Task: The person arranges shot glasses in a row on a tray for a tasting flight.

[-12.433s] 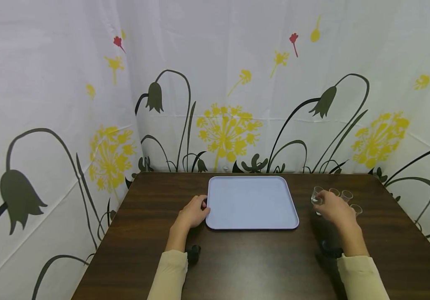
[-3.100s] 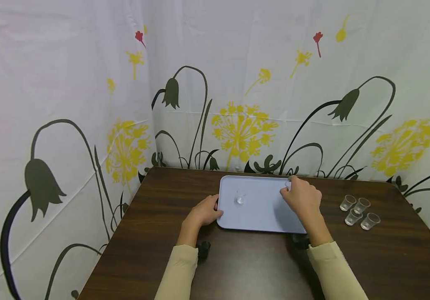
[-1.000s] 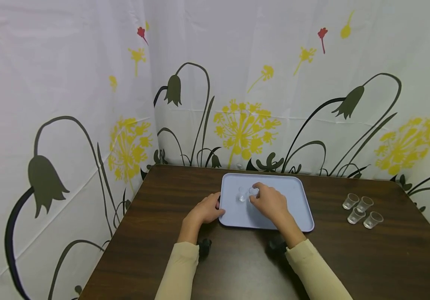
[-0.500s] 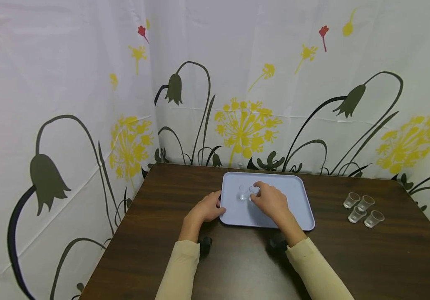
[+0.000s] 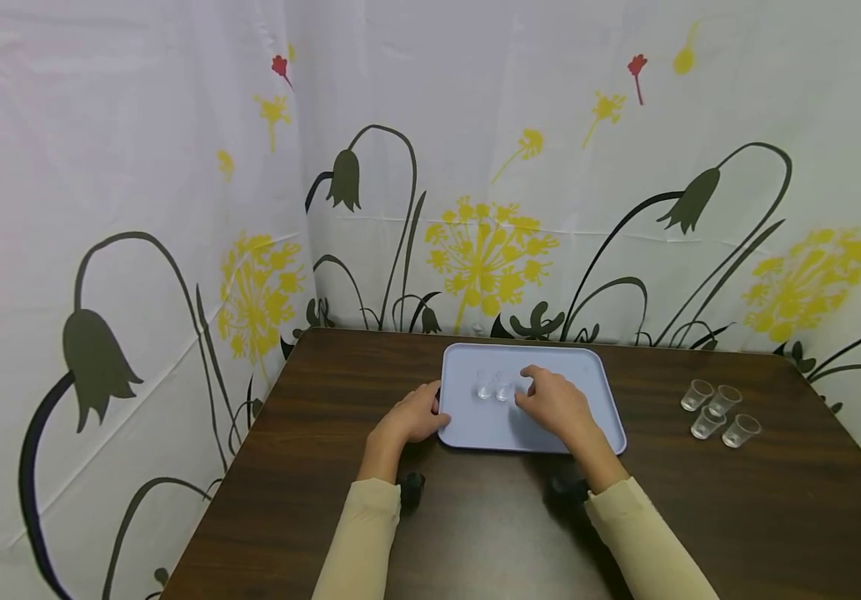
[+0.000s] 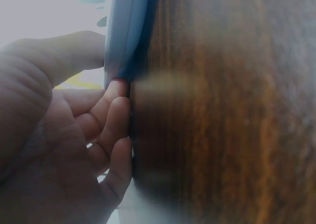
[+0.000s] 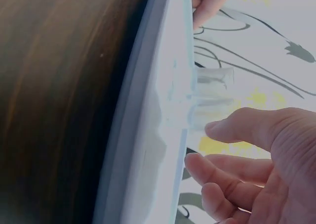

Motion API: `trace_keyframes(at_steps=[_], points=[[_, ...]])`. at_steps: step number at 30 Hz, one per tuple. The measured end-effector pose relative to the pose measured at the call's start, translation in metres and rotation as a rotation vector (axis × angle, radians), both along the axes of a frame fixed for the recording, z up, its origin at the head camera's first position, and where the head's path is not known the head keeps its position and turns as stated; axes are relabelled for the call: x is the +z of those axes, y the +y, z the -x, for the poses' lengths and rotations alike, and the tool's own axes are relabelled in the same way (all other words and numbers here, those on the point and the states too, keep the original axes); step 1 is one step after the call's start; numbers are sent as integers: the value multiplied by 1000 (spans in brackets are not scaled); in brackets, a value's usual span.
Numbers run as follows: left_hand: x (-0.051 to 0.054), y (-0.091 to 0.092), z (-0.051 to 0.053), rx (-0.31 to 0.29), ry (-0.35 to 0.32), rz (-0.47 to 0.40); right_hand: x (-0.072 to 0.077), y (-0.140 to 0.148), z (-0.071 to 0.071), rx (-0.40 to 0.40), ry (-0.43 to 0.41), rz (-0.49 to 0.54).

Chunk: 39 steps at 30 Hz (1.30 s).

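A pale blue tray (image 5: pixel 468 429) lies on the table. My left hand (image 5: pixel 409 417) holds its left edge; in the left wrist view the thumb is against the rim of the tray (image 6: pixel 123 26) and the fingers are curled at its underside. Two small clear plastic cups stand upright side by side on the tray: a left cup (image 5: pixel 483 388) and a right cup (image 5: pixel 503 388). Just right of them is my right hand (image 5: pixel 556 408), thumb and fingers apart, holding nothing. The right wrist view has that hand (image 7: pixel 256 159) close to the nearer cup (image 7: pixel 210 117).
Several more clear cups (image 5: pixel 708 423) stand in a cluster on the dark wood table (image 5: pixel 490 525), right of the tray. A white curtain (image 5: pixel 430 100) printed with flowers hangs behind the table and along its left side.
The tray held no cups in the oldest frame; two came over from the right-hand group. Within the last half second my right hand released the second cup and drew slightly right.
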<state>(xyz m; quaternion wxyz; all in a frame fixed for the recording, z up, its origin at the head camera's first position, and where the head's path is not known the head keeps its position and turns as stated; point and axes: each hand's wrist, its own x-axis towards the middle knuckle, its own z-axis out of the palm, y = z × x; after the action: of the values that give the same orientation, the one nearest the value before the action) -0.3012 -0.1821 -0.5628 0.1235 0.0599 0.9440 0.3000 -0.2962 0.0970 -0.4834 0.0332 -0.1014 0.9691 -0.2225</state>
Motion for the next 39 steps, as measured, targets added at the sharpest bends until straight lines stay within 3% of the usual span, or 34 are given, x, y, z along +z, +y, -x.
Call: trace_keyframes(at_steps=[8, 13, 20, 24, 26, 31, 35, 39], points=[[0, -2, 1, 3, -23, -1, 4, 14, -8, -14, 0, -25], [8, 2, -3, -5, -5, -6, 13, 35, -15, -41, 16, -48], [56, 13, -31, 14, -37, -26, 31, 74, -20, -82, -17, -72], [50, 11, -31, 6, -21, -15, 44, 97, -18, -116, -42, -66], [41, 8, -27, -2, -10, -17, 49, 110, -19, -133, -59, -67], [31, 7, -22, 20, -24, -37, 63, 146, -25, -145, -118, -104], [44, 11, -27, 24, -37, -23, 75, 171, -31, -162, -168, -115], [42, 10, -25, 18, -39, -19, 79, 191, -35, -192, -195, -117]])
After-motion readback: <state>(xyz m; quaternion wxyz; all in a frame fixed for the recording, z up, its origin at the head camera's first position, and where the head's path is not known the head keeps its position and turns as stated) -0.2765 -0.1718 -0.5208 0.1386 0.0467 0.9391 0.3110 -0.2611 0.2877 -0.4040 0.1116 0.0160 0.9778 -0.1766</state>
